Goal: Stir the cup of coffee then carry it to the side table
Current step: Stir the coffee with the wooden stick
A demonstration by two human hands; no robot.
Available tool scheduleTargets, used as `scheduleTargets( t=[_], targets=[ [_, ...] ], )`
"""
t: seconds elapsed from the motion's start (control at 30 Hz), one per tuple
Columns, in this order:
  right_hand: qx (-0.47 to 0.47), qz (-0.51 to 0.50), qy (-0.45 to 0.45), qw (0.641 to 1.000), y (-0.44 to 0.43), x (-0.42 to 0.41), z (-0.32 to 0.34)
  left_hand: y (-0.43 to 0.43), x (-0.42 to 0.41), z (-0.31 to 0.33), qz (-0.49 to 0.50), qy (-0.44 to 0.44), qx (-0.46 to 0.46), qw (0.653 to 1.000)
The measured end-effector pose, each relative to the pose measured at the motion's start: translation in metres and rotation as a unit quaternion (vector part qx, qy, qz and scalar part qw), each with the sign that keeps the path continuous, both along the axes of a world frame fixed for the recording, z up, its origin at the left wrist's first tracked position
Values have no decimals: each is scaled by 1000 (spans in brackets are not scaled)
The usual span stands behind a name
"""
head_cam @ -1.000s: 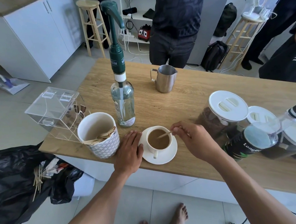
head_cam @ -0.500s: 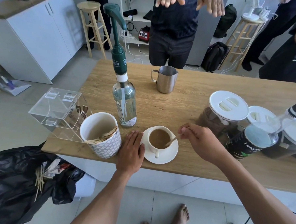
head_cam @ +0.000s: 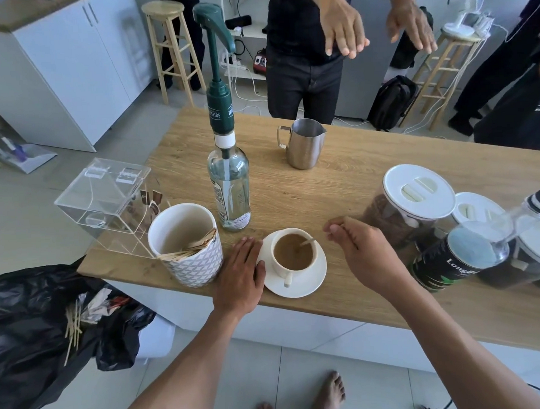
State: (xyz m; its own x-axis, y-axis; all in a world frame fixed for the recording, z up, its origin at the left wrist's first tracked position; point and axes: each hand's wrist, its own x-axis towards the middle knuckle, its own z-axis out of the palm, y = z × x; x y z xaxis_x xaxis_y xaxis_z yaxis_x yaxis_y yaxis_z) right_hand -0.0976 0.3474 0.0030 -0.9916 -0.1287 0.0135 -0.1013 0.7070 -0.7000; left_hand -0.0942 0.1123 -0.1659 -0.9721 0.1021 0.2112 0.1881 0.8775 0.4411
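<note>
wooden tabletop carries the cup of coffee on its white saucer, near the front edge – between a patterned pot of wooden sticks and a lidded jar. a wooden stirrer leans in the cup, against the right side of the rim. left hand lies flat with straight fingers, touching the saucer's left edge. right hand hovers just beside the cup, fingers loosely curled and holding nothing – a small gap separates it from the stirrer.

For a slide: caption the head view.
Left hand against the saucer; stirrer in the coffee cup; right hand beside it.
</note>
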Motion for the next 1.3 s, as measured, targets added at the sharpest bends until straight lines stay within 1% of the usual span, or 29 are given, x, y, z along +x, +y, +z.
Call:
scheduleTargets(
  t=[0.07, 0.13, 0.27, 0.33, 0.43, 0.53, 0.6, 0.7, 0.77, 0.9, 1.0, 1.07, 1.17, 1.23, 1.3],
  targets=[
    [-4, 31, -25, 999, -4, 2, 0, 1, 0, -1, -1, -1, 1, 1000],
    [-1, 34, -40, 999, -4, 3, -1, 1, 0, -1, -4, -1, 2, 1000],
    [11, -21, -6, 1000, 2, -2, -2, 0, -1, -2, -9, 5, 3, 1000],
    [-4, -10, -4, 1000, -1, -3, -2, -1, -1, -2, -10, 7, 4, 1000],
    [-5, 19, -34, 999, -5, -2, -2, 0, -1, -3, -10, 5, 6, 1000],
    [24, -25, -18, 999, 0, -4, -3, 0, -1, -4, -9, 3, 2, 1000],
    [13, -36, -2, 999, 0, -6, -2, -1, -2, -4, -9, 4, 2, 1000],
    [-22, -1, -17, 1000, -6, -4, -3, -1, -2, -4, -10, 2, 1, 1000],
    [-16, 7, -37, 999, -6, -2, -3, 0, -2, -4, -11, 2, 2, 1000],
    [-3, -28, 0, 1000, 2, -6, -5, -1, -2, -5, -12, 4, -1, 1000],
    [-29, 15, -18, 999, -1, -6, -3, -2, -2, -5, -13, 7, 1, 1000],
    [-15, 28, -42, 999, -1, -6, -1, -1, -2, -4, -14, 6, 2, 1000],
    [32, -7, -14, 999, 5, -9, 1, -1, -1, -4, -13, 6, 4, 1000],
    [26, -1, 1, 1000, 3, -10, 4, -1, -1, -4, -12, 9, 5, 1000],
    [7, 30, -7, 999, -2, -8, 5, -1, -1, -4, -12, 9, 6, 1000]
  ],
)
